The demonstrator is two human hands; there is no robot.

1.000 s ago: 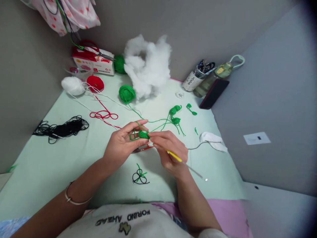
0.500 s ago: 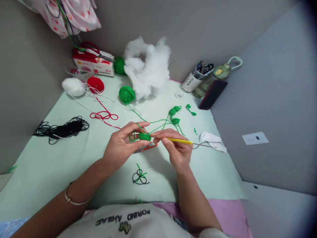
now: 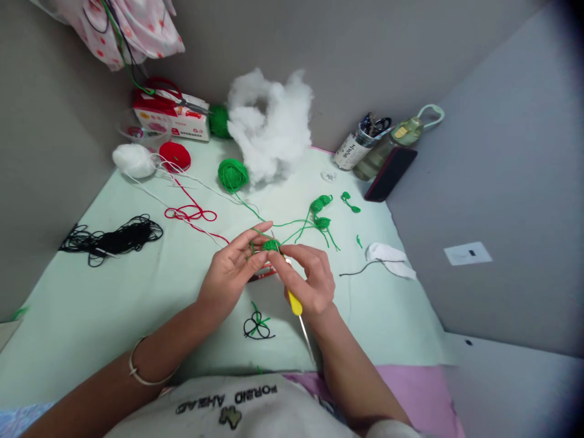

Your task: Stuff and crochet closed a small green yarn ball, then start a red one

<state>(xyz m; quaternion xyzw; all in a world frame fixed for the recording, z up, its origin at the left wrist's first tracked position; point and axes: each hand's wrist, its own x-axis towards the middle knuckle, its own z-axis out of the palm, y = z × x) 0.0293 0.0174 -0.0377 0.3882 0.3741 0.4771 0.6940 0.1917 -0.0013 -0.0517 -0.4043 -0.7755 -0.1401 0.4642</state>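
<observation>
My left hand (image 3: 232, 267) pinches a small green crochet piece (image 3: 271, 245) above the pale green table (image 3: 114, 292), with green yarn looped over its forefinger. My right hand (image 3: 306, 278) is closed round a crochet hook with a yellow grip (image 3: 295, 302); the hook's tip points up into the green piece and its metal tail points down toward my body. The green strand runs back to a green yarn ball (image 3: 232, 174).
Black yarn tangle (image 3: 112, 238) lies left; red yarn (image 3: 175, 155) and a white ball (image 3: 134, 160) sit at back left by a red-and-white box (image 3: 171, 118). White stuffing (image 3: 271, 125), a pen jar (image 3: 356, 146), a bottle (image 3: 392, 143), a phone (image 3: 390, 173) and finished green pieces (image 3: 322, 210) lie behind.
My right hand swung the hook from lying level, tail pointing right, to nearly upright with its tail toward me. Both hands edged slightly up the table; the left keeps its pinch.
</observation>
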